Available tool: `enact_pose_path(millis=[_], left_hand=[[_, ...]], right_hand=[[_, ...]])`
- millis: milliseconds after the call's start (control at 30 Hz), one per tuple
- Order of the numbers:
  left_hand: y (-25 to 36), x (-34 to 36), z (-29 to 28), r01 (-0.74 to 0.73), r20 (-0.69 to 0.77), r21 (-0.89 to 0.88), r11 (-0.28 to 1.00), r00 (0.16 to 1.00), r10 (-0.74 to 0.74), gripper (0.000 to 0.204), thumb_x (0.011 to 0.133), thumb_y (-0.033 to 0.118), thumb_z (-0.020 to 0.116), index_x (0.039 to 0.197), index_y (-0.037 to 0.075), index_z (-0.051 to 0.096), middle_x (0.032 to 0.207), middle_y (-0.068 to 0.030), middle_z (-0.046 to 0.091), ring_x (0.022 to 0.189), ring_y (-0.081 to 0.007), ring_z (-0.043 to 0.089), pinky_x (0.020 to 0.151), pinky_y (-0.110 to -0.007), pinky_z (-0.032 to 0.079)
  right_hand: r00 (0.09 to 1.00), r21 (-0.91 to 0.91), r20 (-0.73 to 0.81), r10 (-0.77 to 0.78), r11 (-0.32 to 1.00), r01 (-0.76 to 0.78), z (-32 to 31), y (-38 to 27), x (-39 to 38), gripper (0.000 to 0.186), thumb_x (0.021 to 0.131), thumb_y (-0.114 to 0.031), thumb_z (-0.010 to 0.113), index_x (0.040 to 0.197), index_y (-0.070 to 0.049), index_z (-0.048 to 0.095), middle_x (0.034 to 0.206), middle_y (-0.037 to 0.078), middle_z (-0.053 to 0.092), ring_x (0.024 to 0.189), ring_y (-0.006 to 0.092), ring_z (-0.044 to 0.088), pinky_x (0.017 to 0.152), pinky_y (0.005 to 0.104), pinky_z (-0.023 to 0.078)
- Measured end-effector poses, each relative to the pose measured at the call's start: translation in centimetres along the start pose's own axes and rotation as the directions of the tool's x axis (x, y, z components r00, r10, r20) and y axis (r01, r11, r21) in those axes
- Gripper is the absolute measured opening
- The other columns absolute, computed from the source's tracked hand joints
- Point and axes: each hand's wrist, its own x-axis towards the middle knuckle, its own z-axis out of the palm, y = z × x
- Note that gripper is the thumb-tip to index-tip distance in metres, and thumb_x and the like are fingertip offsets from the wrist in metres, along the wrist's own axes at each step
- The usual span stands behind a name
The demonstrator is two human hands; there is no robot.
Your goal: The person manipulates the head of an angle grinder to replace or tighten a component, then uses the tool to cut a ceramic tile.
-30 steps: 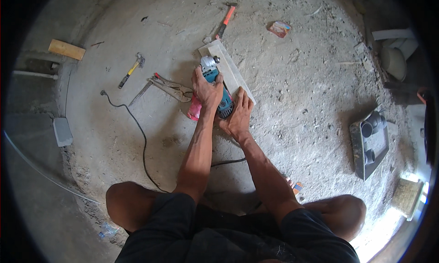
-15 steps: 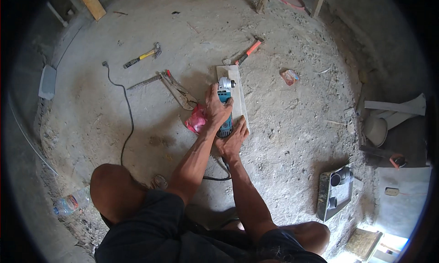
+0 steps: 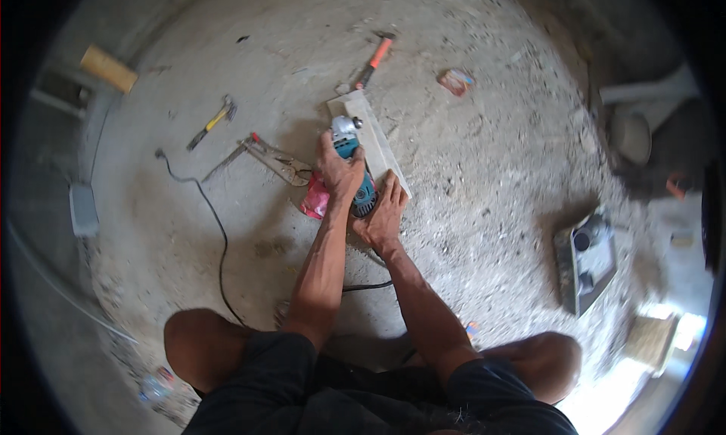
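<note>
A teal angle grinder [image 3: 346, 148] with a silver head lies along a pale flat board [image 3: 376, 136] on the ground; no disc shows on its spindle. My left hand [image 3: 342, 174] is wrapped round the grinder's body just behind the head. My right hand [image 3: 382, 217] grips its rear end, fingers reaching forward over the board's near edge. The palm side of both hands is hidden. Beside the grinder, to the left, lies a crumpled pink packet [image 3: 314, 199]. Metal locking pliers [image 3: 276, 165] rest just beyond it, next to a thin dark bar.
A yellow-handled hammer [image 3: 209, 126] lies far left, an orange-handled hammer [image 3: 376, 59] beyond the board. A black cable [image 3: 221, 235] with a plug snakes across the left. At right stand a wrapper [image 3: 456, 81] and a tray [image 3: 566, 272] of grey pipe fittings. A plastic bottle [image 3: 156, 387] lies lower left.
The whole view has swung round, so the floor and tools appear turned and shifted. Both hands keep their hold on the grinder, which stays over the board.
</note>
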Motion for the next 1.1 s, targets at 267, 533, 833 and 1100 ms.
enact_pose_path(millis=[267, 533, 833, 1100], left_hand=[[-0.8, 0.6, 0.3, -0.036, -0.061, 0.130, 0.991, 0.997, 0.044, 0.065, 0.073, 0.017, 0.082, 0.125, -0.004, 0.048, 0.118, -0.0252, 0.055, 0.112, -0.0451, 0.055, 0.097, -0.052, 0.043], [-0.9, 0.6, 0.6, -0.035, -0.116, 0.245, 0.969, 0.991, 0.066, 0.065, 0.072, 0.020, 0.086, 0.122, -0.004, 0.051, 0.114, -0.0224, 0.061, 0.104, -0.0364, 0.062, 0.091, -0.045, 0.048], [-0.2, 0.8, 0.9, 0.010, -0.109, 0.314, 0.949, 0.994, 0.026, 0.063, 0.073, 0.020, 0.085, 0.121, -0.001, 0.051, 0.113, -0.0248, 0.062, 0.103, -0.0401, 0.063, 0.089, -0.047, 0.049], [0.5, 0.2, -0.5, 0.050, -0.078, 0.223, 0.973, 0.996, -0.034, 0.064, 0.076, 0.017, 0.079, 0.126, -0.003, 0.045, 0.121, -0.0272, 0.053, 0.113, -0.0471, 0.054, 0.097, -0.054, 0.043]], right_hand=[[0.999, 0.116, 0.033, 0.012, 0.993, -0.015, -0.7, -0.4, -0.1, 0.126, 0.056, -0.037, 0.086, 0.152, 0.009, 0.018, 0.147, 0.029, 0.034, 0.134, 0.0471, 0.033, 0.118, 0.0503, 0.028], [0.998, 0.069, 0.062, 0.006, 0.998, -0.010, -1.6, -0.4, 0.1, 0.124, 0.052, -0.029, 0.084, 0.151, 0.011, 0.019, 0.149, 0.024, 0.035, 0.135, 0.0405, 0.034, 0.121, 0.0408, 0.026], [0.997, 0.116, 0.080, 0.001, 0.993, -0.010, -1.8, -0.2, 0.3, 0.124, 0.055, -0.031, 0.083, 0.153, 0.008, 0.017, 0.148, 0.027, 0.033, 0.136, 0.0442, 0.033, 0.120, 0.0450, 0.028], [0.994, 0.146, 0.109, 0.016, 0.989, -0.032, -1.7, -1.4, -0.2, 0.123, 0.056, -0.033, 0.084, 0.151, 0.009, 0.019, 0.146, 0.028, 0.035, 0.134, 0.0460, 0.034, 0.119, 0.0481, 0.028]])
